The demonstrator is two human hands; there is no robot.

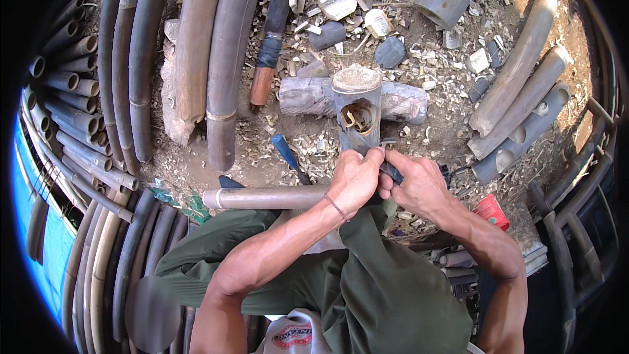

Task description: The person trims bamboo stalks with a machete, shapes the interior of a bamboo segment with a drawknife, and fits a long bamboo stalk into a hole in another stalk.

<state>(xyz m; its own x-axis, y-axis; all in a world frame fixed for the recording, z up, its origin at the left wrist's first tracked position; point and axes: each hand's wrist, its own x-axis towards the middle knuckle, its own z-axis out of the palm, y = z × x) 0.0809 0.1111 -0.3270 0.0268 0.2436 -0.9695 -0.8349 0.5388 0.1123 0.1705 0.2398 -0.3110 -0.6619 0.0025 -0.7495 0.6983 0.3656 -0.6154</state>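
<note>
A short bamboo tube (374,100), with a ragged hole cut in its upper side, rests across a log and points away from me. My left hand (354,178) is closed at the tube's near end, its thumb pressed against a dark blade beside the hole; its lower fingers are hidden. In my right hand (417,182), closed next to the left, is the dark handle of a knife (392,172). The blade (358,141) reaches toward the hole, partly covered by my left thumb. A longer bamboo pole (265,197) lies by my left wrist.
The short log (304,96) lies crosswise under the tube. A blue-handled tool (285,151) and a wooden-handled tool (263,82) lie to the left. Bamboo poles (223,59) line the left side; cut pieces (524,72) lie right. Chips cover the soil. A red packet (491,212) is near my right forearm.
</note>
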